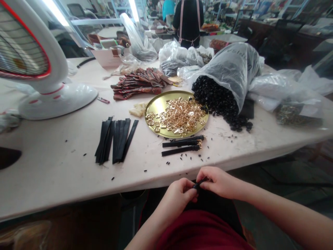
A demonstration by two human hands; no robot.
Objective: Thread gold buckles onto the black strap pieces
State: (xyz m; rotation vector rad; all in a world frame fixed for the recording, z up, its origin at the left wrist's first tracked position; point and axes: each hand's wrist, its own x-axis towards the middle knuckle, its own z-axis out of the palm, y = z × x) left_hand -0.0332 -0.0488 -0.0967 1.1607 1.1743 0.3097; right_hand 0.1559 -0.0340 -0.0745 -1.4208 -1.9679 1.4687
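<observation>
Below the table's front edge, my left hand [179, 198] and my right hand [220, 180] meet, both pinched on a small black strap piece [199, 183]. Most of that piece is hidden by my fingers. On the table just beyond them lie finished black straps with gold buckles [182, 145]. A round gold tray [158, 102] holds a heap of gold buckles [179, 116]. A bundle of plain black straps [116, 139] lies to the left.
A clear bag spilling small black loops [221, 100] lies right of the tray. A white fan [33, 66] stands at the left. Brown patterned straps [140, 83] and plastic bags [179, 57] sit behind. A person in an apron [188, 21] stands at the back.
</observation>
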